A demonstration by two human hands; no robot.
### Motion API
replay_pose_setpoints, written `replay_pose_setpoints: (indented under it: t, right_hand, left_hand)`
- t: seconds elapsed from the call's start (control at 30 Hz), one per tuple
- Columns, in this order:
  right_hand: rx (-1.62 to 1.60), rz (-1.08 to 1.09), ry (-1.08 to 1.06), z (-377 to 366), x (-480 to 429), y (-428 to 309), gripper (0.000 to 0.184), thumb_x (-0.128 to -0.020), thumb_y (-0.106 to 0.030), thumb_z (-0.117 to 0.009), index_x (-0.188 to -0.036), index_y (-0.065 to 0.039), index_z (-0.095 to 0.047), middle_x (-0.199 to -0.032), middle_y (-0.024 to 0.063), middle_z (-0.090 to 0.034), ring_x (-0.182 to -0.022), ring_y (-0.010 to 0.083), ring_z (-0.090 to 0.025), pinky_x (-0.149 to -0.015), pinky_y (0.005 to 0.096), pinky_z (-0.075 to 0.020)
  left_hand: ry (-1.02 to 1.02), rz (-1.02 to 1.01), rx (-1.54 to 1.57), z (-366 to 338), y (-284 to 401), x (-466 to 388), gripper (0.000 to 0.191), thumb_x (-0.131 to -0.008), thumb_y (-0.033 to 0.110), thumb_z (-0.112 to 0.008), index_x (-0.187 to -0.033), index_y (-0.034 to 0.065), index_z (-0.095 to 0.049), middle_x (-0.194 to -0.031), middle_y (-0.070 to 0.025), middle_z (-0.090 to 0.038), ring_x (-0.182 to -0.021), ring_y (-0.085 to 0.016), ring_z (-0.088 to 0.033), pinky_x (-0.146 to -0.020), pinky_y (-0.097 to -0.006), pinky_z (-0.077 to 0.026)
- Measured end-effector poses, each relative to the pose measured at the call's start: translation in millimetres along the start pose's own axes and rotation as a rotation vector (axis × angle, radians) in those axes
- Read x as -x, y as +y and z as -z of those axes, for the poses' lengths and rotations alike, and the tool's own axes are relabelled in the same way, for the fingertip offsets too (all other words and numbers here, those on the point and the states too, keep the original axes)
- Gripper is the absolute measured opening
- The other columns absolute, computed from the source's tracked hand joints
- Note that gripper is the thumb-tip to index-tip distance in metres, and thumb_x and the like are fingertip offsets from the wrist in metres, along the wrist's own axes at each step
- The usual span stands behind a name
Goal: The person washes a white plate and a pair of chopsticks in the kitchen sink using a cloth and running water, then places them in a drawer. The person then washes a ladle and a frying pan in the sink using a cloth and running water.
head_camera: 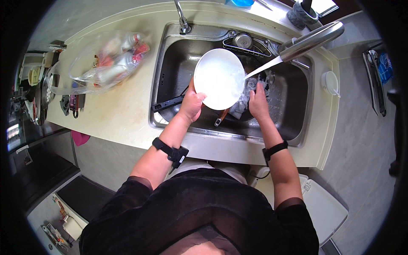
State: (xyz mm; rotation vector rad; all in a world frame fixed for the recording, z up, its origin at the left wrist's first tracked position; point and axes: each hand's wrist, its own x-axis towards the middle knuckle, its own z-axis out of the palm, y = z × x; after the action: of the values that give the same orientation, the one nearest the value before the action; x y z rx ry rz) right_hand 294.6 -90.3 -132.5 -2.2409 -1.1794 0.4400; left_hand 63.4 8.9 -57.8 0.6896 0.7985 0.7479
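Note:
My left hand (192, 103) grips the lower left rim of a white plate or shallow bowl (220, 78), thumb on its face. The white dish is tilted over the stainless steel sink (288, 118). A stream of water (263, 67) from the faucet (312, 41) meets its right edge, and splashing water (239, 106) falls beneath. My right hand (258, 103) is to the right of the dish, apart from it, thumb and fingers separated. Behind the dish lies a dark pan, partly hidden; a brown handle (222, 118) and a black handle (169, 104) stick out in the sink.
A clear plastic bag (111, 68) with bottles lies on the left counter (127, 108). A wire rack (247, 46) hangs at the sink's back, near a small spout (184, 27). A stone mortar (301, 16) stands behind; a white cup (330, 83) is at right.

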Motion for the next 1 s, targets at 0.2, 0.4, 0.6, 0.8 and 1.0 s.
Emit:
replay_pose_setpoints:
  t: [0.2,0.4,0.6,0.8,1.0]
  right_hand:
    - [-1.113,-0.706,-0.532,-18.3,35.1,-90.2,0.040,-0.094,-0.020,-0.057,-0.124,0.004,-0.046,-0.114,0.0124,-0.059,-0.098,0.0220,-0.062,-0.079,0.0346,-0.0527]
    - [-1.048,-0.452,-0.078,-41.7,5.7,-79.5,0.028,-0.094,-0.025,-0.057,-0.100,0.003,-0.060,-0.087,0.0076,-0.066,-0.070,0.0144,-0.060,-0.060,0.0290,-0.0478]
    - [-0.424,-0.272,-0.204,53.9,-49.3,-99.5,0.044,-0.090,-0.040,-0.059,-0.091,0.004,-0.066,-0.072,0.0126,-0.063,-0.066,0.0152,-0.058,-0.064,0.0329,-0.0472]
    - [-0.233,0.008,-0.045,75.9,-54.9,-93.6,0.035,-0.094,-0.032,-0.052,-0.094,0.000,-0.066,-0.077,0.0185,-0.065,-0.070,0.0318,-0.062,-0.065,0.0386,-0.0464]
    - [-0.579,-0.193,0.210,57.2,-28.4,-104.4,0.043,-0.097,-0.035,-0.050,-0.096,0.005,-0.065,-0.080,0.0169,-0.066,-0.073,0.0211,-0.063,-0.067,0.0355,-0.0472]
  left_hand:
    - [0.000,-0.368,-0.326,-29.2,9.7,17.1,0.080,-0.071,-0.017,-0.036,-0.146,0.0091,-0.026,-0.142,-0.0117,-0.037,-0.134,-0.023,-0.034,-0.112,-0.0334,-0.025]
    - [-0.024,-0.257,-0.205,-28.2,16.4,25.0,0.077,-0.071,-0.015,-0.035,-0.144,0.0083,-0.027,-0.140,-0.0130,-0.038,-0.131,-0.024,-0.037,-0.110,-0.0335,-0.028]
    - [-0.020,0.201,0.115,-9.6,26.1,19.7,0.060,-0.070,-0.013,-0.046,-0.129,-0.0022,-0.043,-0.122,-0.0155,-0.055,-0.110,-0.029,-0.056,-0.095,-0.0397,-0.046]
    - [-0.048,0.164,0.267,-5.7,-10.1,-4.7,0.047,-0.079,-0.008,-0.053,-0.126,-0.0037,-0.047,-0.118,-0.0169,-0.058,-0.106,-0.028,-0.059,-0.096,-0.0396,-0.047]
    - [0.003,0.168,0.429,-55.9,-42.7,-5.3,0.041,-0.089,0.002,-0.059,-0.127,-0.0020,-0.046,-0.120,-0.0154,-0.056,-0.107,-0.028,-0.057,-0.095,-0.0419,-0.048]
